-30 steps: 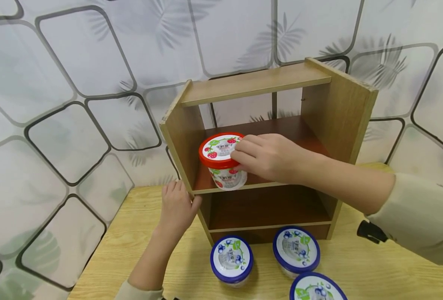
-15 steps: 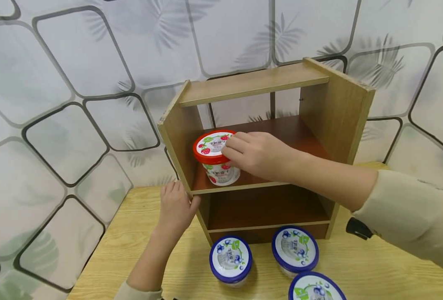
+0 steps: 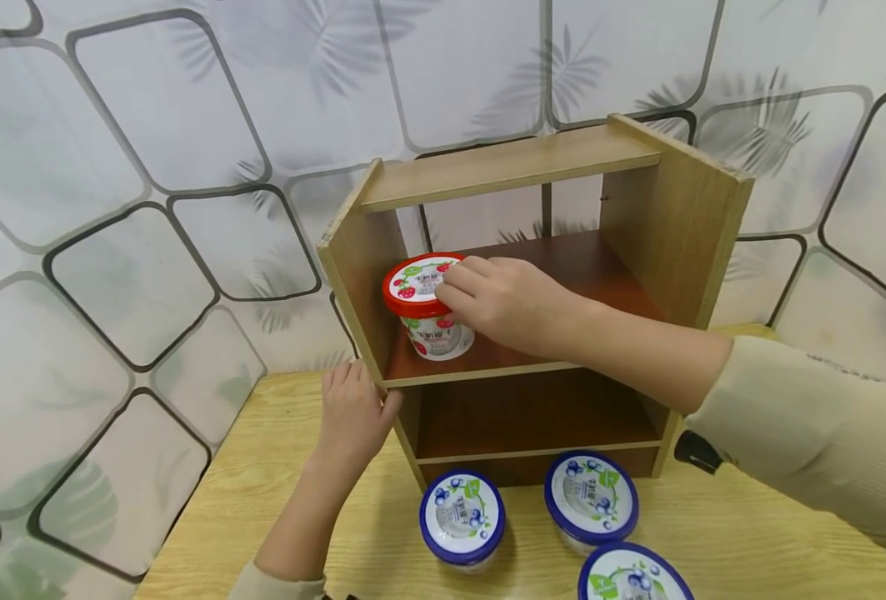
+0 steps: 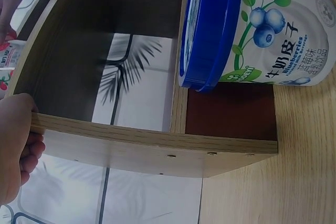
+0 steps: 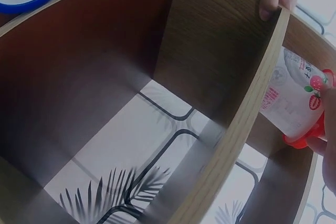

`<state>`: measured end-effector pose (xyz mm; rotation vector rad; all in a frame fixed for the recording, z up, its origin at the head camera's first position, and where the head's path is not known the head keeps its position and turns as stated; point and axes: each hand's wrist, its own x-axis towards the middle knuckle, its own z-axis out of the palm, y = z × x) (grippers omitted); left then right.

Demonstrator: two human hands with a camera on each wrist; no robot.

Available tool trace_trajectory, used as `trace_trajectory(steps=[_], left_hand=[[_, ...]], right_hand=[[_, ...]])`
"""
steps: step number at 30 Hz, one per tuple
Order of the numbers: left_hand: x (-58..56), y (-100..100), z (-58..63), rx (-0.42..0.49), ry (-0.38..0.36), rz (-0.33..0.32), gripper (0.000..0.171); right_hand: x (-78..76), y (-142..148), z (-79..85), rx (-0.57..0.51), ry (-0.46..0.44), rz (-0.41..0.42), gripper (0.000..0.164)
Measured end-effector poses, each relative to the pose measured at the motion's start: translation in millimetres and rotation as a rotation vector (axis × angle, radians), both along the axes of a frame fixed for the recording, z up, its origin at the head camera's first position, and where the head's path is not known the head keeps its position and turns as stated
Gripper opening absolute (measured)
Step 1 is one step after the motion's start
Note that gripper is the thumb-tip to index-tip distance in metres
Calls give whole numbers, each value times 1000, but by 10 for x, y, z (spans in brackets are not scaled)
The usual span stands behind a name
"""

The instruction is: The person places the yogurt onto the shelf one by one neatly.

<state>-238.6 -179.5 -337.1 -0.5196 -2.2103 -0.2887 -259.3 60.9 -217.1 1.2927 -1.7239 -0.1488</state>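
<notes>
My right hand [image 3: 506,300] grips the rim of a strawberry-printed tub [image 3: 437,335] with a red lid. The tub is upright on the upper board of a small wooden shelf unit [image 3: 701,217], near its left wall. In the right wrist view the tub [image 5: 296,95] appears sideways, with the fingers [image 5: 329,145] at its lid. My left hand [image 3: 354,417] holds the front edge of the unit's left side panel. In the left wrist view its fingers [image 4: 32,156] curl behind that panel. The right thumb is mostly hidden in the head view.
Before the unit, blue-lidded blueberry tubs stand on the wooden table [image 3: 210,500]: one at left [image 3: 462,515], one at right [image 3: 591,498] and one nearest [image 3: 633,575], cut off by the frame. A patterned wall covering [image 3: 150,283] lies behind.
My right hand has moved the strawberry tub left and further back, from the upper board's front edge onto the board. The left hand has stayed on the side panel.
</notes>
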Motion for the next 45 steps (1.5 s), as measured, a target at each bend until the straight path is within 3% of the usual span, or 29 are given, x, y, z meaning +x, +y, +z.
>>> trace_trajectory(steps=[12,19,29,37,45], left_hand=[[-6,23,4,2,-21,-4,16],[5,39,2,-7,-34,4,16],[11,22,7,-9,-22,8,18],[5,8,6,-15,-28,18,20],[-2,5,4,-13,-22,14,19]], right_hand=[[-36,35,95,79,-70,-12,31],[-75,111,89,83,-101,61,33],[-75,147,60,75,4,264,38],[-39,197,24,50,15,308,37],[109,309,-27,45,65,366,23]])
